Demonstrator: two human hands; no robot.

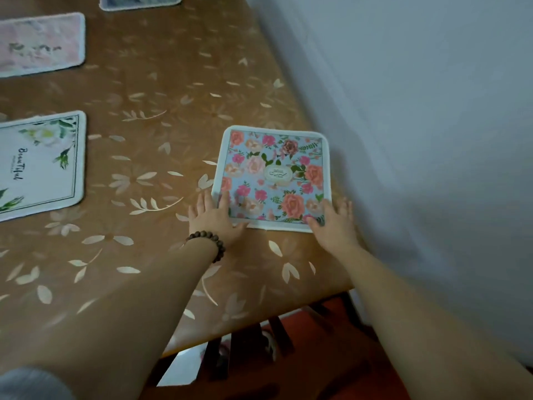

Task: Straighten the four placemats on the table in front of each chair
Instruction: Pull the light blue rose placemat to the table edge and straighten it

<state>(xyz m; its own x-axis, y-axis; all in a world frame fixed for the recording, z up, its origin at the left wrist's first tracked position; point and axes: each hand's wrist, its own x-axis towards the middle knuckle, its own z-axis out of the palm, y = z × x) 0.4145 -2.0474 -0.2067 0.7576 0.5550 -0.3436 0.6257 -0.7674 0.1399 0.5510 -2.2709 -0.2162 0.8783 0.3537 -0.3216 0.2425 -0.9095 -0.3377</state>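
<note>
Both hands down flat on the rose placemat [274, 176] at centre right of the frame, close to the table [161, 157] edge. Left hand [215, 216] spread over its near left corner, beaded bracelet [206, 241] on the wrist; right hand [333, 223] spread on the near right corner. Three more placemats line the left and top.

We see a brown table [161, 90] with a pale leaf pattern. The rose placemat [274, 174] lies at its right edge; left of it the white placemat [40, 163], beyond that a pink placemat [40, 43] and a grey placemat [138, 1].
</note>
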